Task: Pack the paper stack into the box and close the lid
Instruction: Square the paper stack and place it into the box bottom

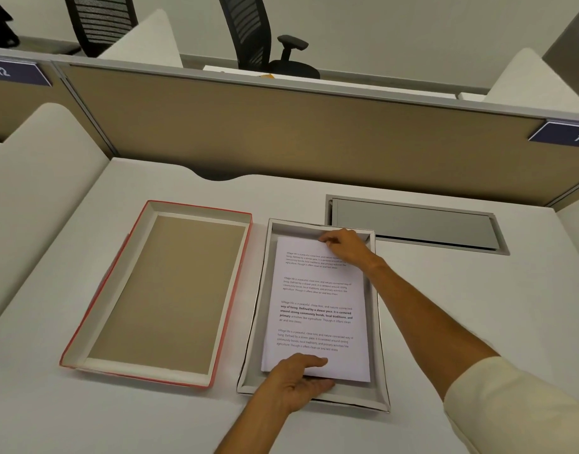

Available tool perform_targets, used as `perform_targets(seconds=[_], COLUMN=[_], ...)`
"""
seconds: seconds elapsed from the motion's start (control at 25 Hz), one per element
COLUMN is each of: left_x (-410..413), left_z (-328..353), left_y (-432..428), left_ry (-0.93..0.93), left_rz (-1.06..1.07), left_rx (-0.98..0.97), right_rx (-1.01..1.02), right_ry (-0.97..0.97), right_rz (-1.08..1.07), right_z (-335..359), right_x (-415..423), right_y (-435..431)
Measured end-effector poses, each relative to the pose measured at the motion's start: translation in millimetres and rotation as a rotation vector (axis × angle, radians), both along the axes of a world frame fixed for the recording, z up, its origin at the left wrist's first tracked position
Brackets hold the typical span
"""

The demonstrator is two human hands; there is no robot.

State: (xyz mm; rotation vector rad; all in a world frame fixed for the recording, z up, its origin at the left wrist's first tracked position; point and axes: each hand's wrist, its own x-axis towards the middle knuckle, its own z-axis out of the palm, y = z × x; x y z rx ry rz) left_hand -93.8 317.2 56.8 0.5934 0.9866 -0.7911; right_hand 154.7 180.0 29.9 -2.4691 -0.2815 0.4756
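Printed text is carried on the top sheet of the paper stack [317, 306] in four short paragraphs, each opening "Village life is a peaceful, close-knit, and nature-connected way of living"; the third paragraph is set partly in bold. On the partition behind the table [445, 322], a dark blue number plate [15, 73] reading "112" is seen at the left; a second plate [566, 134] at the right is cut off by the frame edge and only "11" and part of another digit can be made out.

The paper stack is lying inside the grey box [378, 322], its near edge close to the near wall. The left hand [298, 381] is held at the near end — thumb laid flat on top of the sheets, fingers extended beneath the near edge, so the stack is lightly pinched rather than gripped in a fist. The right hand [343, 244] is placed at the far end, fingers curled down onto the top edge of the sheets; whether anything is clasped there cannot be told. The red-edged lid [157, 290] is resting upside down just beside the box, on its left, brown inner face upward.
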Motion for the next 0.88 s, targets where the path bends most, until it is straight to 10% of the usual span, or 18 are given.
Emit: perform_targets(seconds=[0.56,0.88], left_x=[-3,22], left_z=[11,50], left_y=[26,69], left_ry=[-0.107,-0.588], left_rz=[-0.224,-0.211], left_rx=[-0.05,0.31], right_rx=[-0.081,0.262], right_ry=[0.009,-0.061], right_rz=[0.127,-0.072], right_z=[18,36], right_x=[-8,-58], right_y=[-7,5])
